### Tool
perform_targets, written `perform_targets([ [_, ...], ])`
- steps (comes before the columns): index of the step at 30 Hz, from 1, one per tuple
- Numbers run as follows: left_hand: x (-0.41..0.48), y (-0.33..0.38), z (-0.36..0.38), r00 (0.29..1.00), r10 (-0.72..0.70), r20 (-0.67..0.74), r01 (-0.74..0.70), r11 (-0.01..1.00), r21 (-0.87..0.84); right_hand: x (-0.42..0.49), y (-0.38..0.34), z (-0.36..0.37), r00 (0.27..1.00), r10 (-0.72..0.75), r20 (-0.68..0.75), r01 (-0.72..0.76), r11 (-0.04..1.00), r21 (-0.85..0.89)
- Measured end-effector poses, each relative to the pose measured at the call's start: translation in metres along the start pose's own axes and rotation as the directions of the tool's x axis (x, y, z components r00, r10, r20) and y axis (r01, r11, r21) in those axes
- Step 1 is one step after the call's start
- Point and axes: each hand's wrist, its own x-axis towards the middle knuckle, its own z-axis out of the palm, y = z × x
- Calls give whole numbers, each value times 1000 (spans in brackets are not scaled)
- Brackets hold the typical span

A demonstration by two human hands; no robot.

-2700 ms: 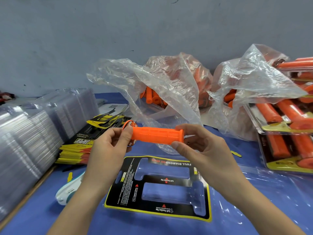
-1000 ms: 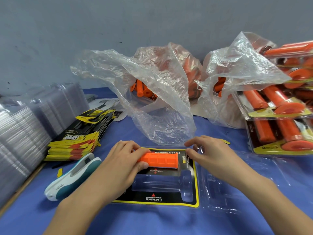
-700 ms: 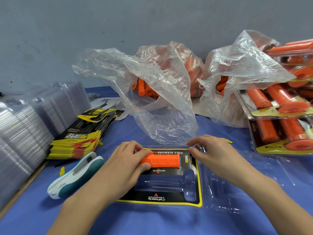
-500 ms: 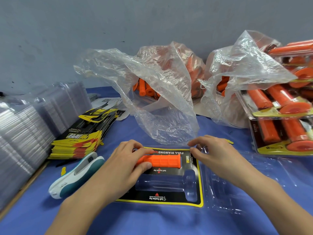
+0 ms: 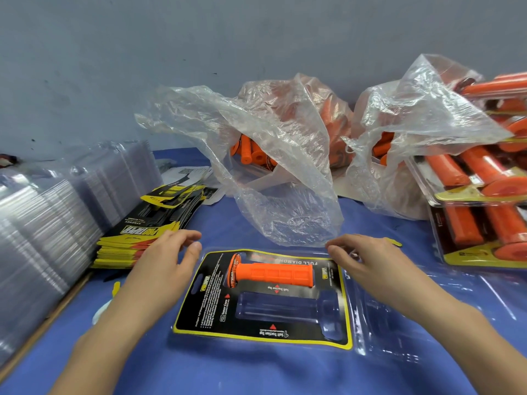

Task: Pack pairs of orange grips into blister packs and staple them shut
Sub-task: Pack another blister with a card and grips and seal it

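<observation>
Orange ribbed rubber grip in upper cavity of black-yellow carded clear blister pack. L hand & R hand flank it, fingers relaxed, empty. White object mostly hidden under L forearm.

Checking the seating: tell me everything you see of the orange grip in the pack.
The orange grip is a rubbery-looking tube with block-patterned ribs and a printed flange at one end. It lies flat in the far cavity of the open blister pack. Nothing else touches it.
</observation>
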Motion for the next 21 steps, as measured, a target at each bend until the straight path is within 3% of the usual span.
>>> perform_targets([
  [5,-2,15,2,996,44,-77,-48,997,-53,4,0,-2,997,52,58,-52,999,-7],
  [12,-6,72,4,963,191,-193,-229,952,-201,18,-2,-28,999,18,28,-20,996,92],
  [18,16,180,36,894,432,-121,-444,813,-378,27,12,-76,987,85,-139,-24,920,391],
  [21,58,232,75,894,449,11,-410,825,-389,32,21,-87,967,147,-209,-15,850,527],
])
